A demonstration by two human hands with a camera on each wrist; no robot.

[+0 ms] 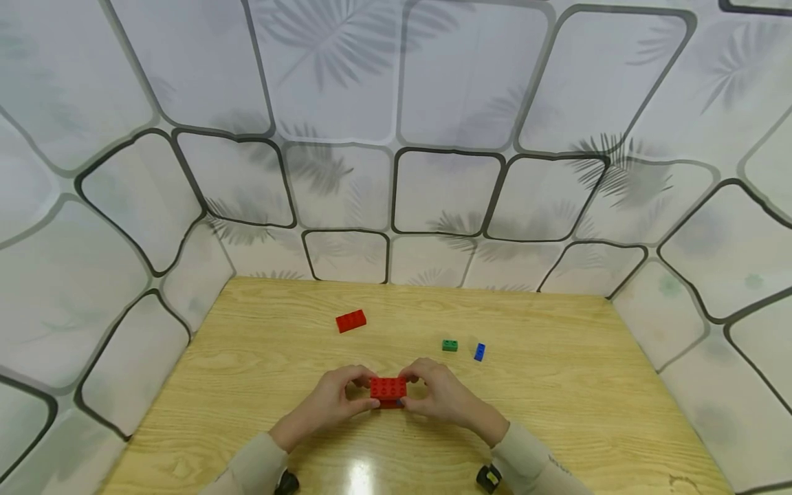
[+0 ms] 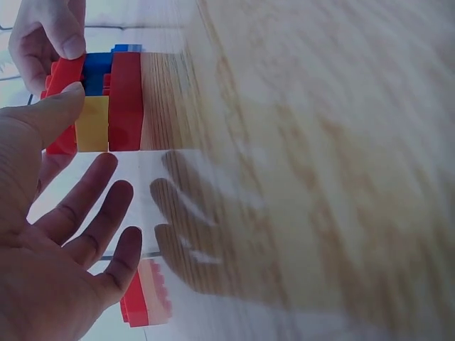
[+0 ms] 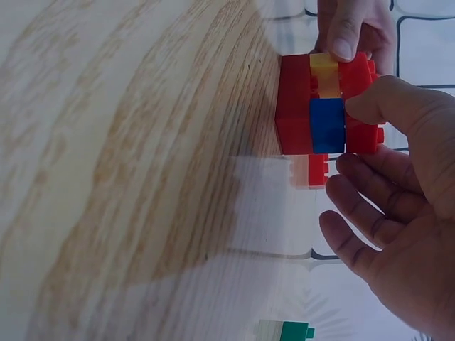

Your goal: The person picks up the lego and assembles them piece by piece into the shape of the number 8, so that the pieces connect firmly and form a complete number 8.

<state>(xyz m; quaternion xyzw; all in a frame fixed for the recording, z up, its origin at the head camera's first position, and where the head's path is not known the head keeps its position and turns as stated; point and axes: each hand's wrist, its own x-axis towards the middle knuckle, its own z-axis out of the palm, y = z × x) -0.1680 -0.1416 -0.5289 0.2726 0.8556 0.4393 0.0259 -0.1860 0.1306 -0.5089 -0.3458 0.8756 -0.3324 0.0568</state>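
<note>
A stack of toy building bricks stands on the table between the two hands. On top lies a red brick (image 1: 388, 386) with studs, and a second red brick (image 2: 126, 103) forms the base. Between them sit a yellow brick (image 2: 92, 124) and a blue brick (image 3: 328, 126), side by side with a gap. My left hand (image 1: 331, 399) pinches the left end of the top red brick between thumb and forefinger. At its right end my right hand (image 1: 442, 394) pinches the same brick. The other fingers of both hands spread loosely beside the stack.
Farther back on the wooden table (image 1: 557, 385) lie a loose red brick (image 1: 350, 321), a small green brick (image 1: 449, 345) and a small blue brick (image 1: 479, 352). A patterned curtain (image 1: 346, 185) surrounds the table's back and sides.
</note>
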